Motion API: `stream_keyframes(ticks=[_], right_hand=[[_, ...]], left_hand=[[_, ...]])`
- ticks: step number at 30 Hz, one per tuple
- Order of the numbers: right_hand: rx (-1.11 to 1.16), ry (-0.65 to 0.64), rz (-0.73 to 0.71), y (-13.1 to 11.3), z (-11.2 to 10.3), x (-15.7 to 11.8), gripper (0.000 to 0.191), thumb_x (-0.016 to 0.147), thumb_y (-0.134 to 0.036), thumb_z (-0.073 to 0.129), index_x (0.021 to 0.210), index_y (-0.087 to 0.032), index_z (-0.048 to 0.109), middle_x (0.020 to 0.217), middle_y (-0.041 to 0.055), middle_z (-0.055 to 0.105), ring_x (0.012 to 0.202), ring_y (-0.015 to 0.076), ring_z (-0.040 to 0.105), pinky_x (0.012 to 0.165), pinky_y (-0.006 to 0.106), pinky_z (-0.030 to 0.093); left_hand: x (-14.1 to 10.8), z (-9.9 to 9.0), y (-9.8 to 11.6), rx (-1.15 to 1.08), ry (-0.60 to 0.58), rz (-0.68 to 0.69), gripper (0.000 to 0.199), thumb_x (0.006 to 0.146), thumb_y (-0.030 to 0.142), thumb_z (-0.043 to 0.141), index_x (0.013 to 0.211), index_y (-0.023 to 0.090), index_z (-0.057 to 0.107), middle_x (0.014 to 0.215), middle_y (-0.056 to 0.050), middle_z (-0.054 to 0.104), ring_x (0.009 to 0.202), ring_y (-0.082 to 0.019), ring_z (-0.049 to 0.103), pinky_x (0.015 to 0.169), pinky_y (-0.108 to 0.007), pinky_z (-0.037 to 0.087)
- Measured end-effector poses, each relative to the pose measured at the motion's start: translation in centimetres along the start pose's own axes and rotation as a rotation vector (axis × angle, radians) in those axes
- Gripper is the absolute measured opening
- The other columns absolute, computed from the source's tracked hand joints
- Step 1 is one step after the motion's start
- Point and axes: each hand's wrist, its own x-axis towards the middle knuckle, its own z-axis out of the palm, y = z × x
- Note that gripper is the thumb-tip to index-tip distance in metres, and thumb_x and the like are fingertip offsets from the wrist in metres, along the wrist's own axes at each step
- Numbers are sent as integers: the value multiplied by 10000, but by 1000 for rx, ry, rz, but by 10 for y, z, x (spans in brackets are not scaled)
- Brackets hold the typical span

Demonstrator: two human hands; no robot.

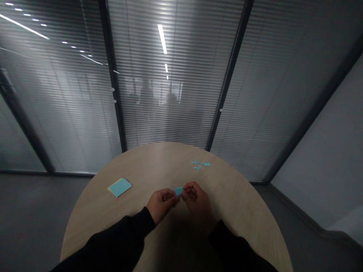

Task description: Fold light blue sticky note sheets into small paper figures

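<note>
A small piece of light-blue paper (178, 191) is held between my two hands above the near middle of the table. My left hand (161, 204) pinches its left edge between thumb and fingers. On the other side, my right hand (198, 204) grips the right edge the same way, fingers curled. Whether the paper is folded is too small to tell. To the left lies a stack of square paper sheets (120, 187), light blue on top with a yellowish edge below. Beyond my right hand are several small light-blue paper pieces (197, 167), apparently folded, their shapes hard to make out.
The round wooden table (153, 162) has its far edge close to a glass partition with blinds (176, 124) and dark frames. A pale wall (326, 162) stands at the right. Grey floor (34, 211) shows on both sides of the table.
</note>
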Motion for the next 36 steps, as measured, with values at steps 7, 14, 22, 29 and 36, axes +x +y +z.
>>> stream_keyframes(ticks=[7,14,22,29,36], right_hand=[[43,-6,2,3,-1,3,223,846,-308,614,1033,-213,539,810,19,678,746,187,678,677,295,530],[100,-48,43,3,-7,4,298,820,-270,643,1096,-200,558,768,-5,658,723,174,662,696,298,538],[148,-255,119,5,-15,6,289,811,-329,702,1059,-185,670,914,60,729,837,200,695,773,337,553],[220,-168,149,-4,0,2,239,818,-363,665,948,-163,664,758,31,680,670,154,620,624,273,500],[262,-53,169,-1,9,-1,273,829,-422,655,930,-177,593,729,25,674,641,161,628,601,276,504]], left_hand=[[-4,1,7,125,14,63,257,719,386,779,707,151,676,606,-22,659,550,-130,552,546,-236,374],[-1,0,4,92,-77,68,297,727,424,753,709,158,623,609,7,606,535,-114,506,553,-236,369],[-1,-4,2,191,-116,49,259,710,367,764,702,155,617,574,27,571,518,-103,465,523,-232,311],[4,-7,0,12,-9,22,401,664,488,810,762,141,632,616,11,620,521,-99,520,519,-219,381],[4,-5,-1,-135,-24,-53,488,598,510,858,819,117,669,691,-46,713,626,-129,639,627,-236,483]])
